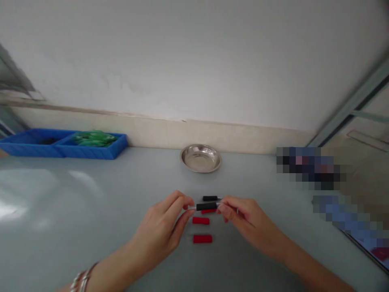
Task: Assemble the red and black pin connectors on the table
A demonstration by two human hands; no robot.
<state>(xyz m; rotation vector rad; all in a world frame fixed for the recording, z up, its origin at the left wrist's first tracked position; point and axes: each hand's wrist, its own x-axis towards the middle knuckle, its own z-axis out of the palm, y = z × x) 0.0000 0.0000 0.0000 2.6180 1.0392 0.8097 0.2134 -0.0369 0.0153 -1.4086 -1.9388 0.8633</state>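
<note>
- Head view: left hand and right hand pinching one black piece by its ends, above table.
- Below: two red pieces.
- Behind: steel bowl, blue tray.

Left hand and right hand meet fingertip to fingertip — each grip pinched.

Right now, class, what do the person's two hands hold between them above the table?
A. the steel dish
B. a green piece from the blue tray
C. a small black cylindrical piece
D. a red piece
C: the left hand and right hand pinch the ends of a black piece; the red pieces lie on the table, and the steel dish sits untouched farther back.
</note>
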